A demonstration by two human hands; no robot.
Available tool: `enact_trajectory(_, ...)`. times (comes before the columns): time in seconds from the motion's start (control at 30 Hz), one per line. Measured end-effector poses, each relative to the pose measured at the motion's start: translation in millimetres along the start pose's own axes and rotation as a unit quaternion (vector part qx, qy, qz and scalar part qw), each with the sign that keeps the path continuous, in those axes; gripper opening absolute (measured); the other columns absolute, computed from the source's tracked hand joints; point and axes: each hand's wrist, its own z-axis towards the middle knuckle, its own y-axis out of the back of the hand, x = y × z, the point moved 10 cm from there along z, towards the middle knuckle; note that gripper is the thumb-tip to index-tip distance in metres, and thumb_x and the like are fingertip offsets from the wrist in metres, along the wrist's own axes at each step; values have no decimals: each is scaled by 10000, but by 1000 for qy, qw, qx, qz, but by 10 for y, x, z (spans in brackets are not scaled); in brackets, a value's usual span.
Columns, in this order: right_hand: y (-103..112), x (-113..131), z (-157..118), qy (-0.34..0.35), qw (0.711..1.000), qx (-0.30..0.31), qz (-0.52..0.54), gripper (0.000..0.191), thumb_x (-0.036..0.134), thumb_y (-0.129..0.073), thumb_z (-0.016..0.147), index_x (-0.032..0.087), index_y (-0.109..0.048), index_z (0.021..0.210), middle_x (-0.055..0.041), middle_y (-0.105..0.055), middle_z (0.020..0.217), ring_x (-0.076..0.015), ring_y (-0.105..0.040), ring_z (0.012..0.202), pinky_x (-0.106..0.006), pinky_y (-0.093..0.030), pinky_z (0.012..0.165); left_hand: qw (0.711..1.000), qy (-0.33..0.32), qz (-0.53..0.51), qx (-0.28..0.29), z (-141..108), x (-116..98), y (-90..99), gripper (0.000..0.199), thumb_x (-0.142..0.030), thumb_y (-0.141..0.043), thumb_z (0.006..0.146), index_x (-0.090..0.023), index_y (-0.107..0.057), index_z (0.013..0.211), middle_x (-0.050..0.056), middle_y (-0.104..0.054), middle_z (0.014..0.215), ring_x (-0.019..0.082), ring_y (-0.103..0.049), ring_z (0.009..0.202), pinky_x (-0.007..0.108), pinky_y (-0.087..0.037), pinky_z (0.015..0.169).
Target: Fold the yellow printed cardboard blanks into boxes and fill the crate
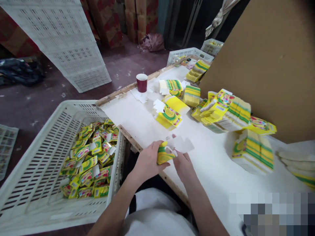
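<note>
Near the front edge of the white table (204, 170), my left hand (150, 160) is wrapped round a small yellow and green carton (164, 156). My right hand (181, 161) is at the carton's right end, its fingers closed on a white paper flap (181, 144) that is blurred. Just beyond my hands lie flat yellow cartons (169, 116). A large white crate (49, 137) to the left holds a heap of yellow packets (91, 160).
A dark red cup (142, 83) stands at the table's far left edge. Bundled carton stacks (228, 111) lie along the right, before a brown board (265, 65). Stacked white crates (71, 42) stand on the floor at the upper left.
</note>
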Motion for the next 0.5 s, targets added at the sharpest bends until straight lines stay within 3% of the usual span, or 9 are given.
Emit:
enact_trajectory(0.1, -224, -241, -57, -136, 986, 74, 63, 502, 356, -591, 738, 232, -518, 1220, -60, -570, 1235, -249, -511, 1152, -422, -407, 977, 998, -55, -3, 25, -18, -157, -73, 719, -351, -649, 701, -251, -247, 1288, 77, -505, 1138, 241, -547, 1005, 381, -461, 818)
enact_trajectory(0.23, -206, -287, -78, -137, 986, 81, 55, 594, 485, -618, 729, 233, -491, 1251, -73, -587, 1215, -250, -530, 1136, -420, -418, 972, 998, -60, -20, 6, -46, -167, -83, 536, -291, -612, 716, -255, -334, 1172, 48, -501, 1051, 212, -563, 927, 337, -471, 745)
enact_trajectory(0.33, -132, -184, -87, -60, 995, 78, 11, 637, 516, -536, 790, 251, -373, 1346, -67, -504, 1319, -241, -470, 1210, -425, -375, 1019, 999, -29, -42, 14, -43, -76, -129, 489, -225, -602, 683, -245, -352, 1102, 40, -519, 1023, 208, -576, 887, 341, -466, 734)
enact_trajectory(0.4, -179, -24, -136, 31, 989, 116, -82, 645, 404, -551, 812, 275, -291, 1388, -37, -371, 1424, -229, -384, 1281, -419, -319, 1062, 997, -5, -71, 40, -33, -4, -204, 566, -178, -589, 655, -236, -312, 1145, 29, -544, 961, 202, -589, 836, 336, -469, 708)
enact_trajectory(0.5, -311, 176, -247, 168, 936, 165, -262, 590, 181, -549, 787, 284, -389, 1345, -21, -371, 1424, -224, -340, 1308, -414, -289, 1081, 993, 3, -105, 46, -18, 46, -253, 682, -108, -560, 618, -213, -240, 1211, 59, -524, 1018, 202, -582, 887, 336, -471, 730)
